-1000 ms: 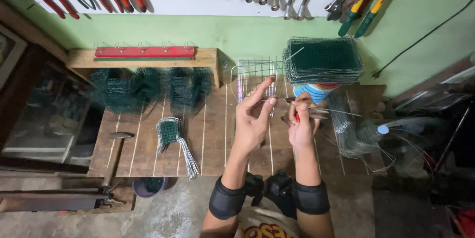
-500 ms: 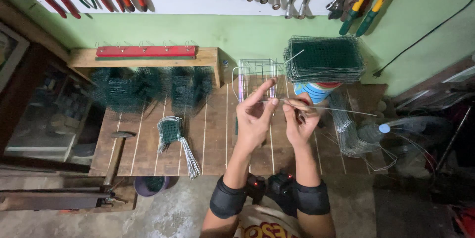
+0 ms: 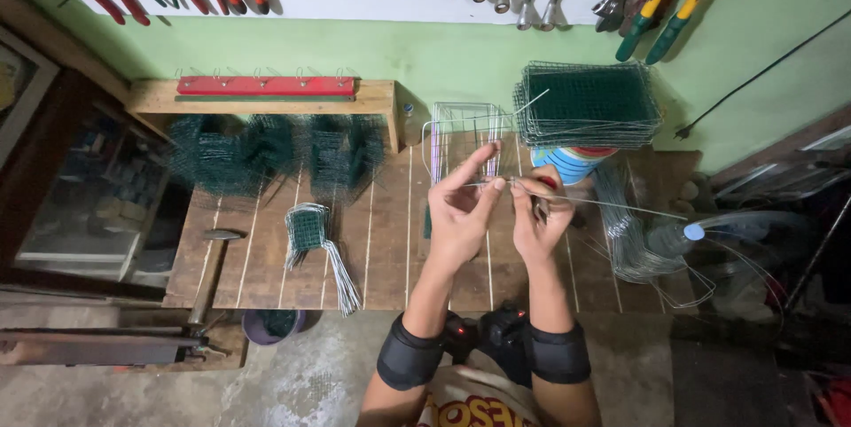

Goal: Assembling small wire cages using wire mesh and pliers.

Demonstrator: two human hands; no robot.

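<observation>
Centre frame: your left hand (image 3: 459,214) and right hand (image 3: 538,219), close together, both pinch a thin wire (image 3: 612,205) above the bench (image 3: 266,258), mesh stack (image 3: 587,103) behind.

head view, steeply down, near workbench (image 3: 266,250)

Bare wooden bench (image 3: 266,258) open at lower centre-left, green mesh bundles (image 3: 266,154) blocking upper left, stacked mesh panels (image 3: 589,106) crowding upper right — wire loops (image 3: 634,241) at right, hammer (image 3: 208,272) along the left edge.
</observation>
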